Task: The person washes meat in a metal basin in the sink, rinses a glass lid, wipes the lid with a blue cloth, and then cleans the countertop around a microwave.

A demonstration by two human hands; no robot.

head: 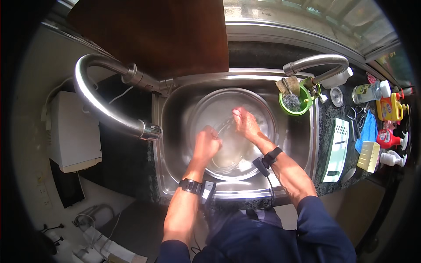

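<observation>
A round stainless steel basin [232, 92] stands inside the metal sink [297, 141], with shallow, slightly cloudy liquid in it. Over its left part is my left hand [208, 143], blurred and with the fingers curled. My right hand [246, 124] is over the middle-right of the basin, fingers bent together and pointing away from me. A faint curved line runs between the two hands; whether it is a held thing or a ring in the basin floor, I cannot tell. The insides of both hands are hidden. Each wrist wears a black strap with a small device.
A large curved faucet [98, 102] reaches in from the left, a smaller one [319, 62] from the back right. A green caddy [297, 111] with a steel scrubber [291, 102] hangs at the sink's right corner. Bottles, a grater [336, 151] and a blue cloth [367, 130] lie right.
</observation>
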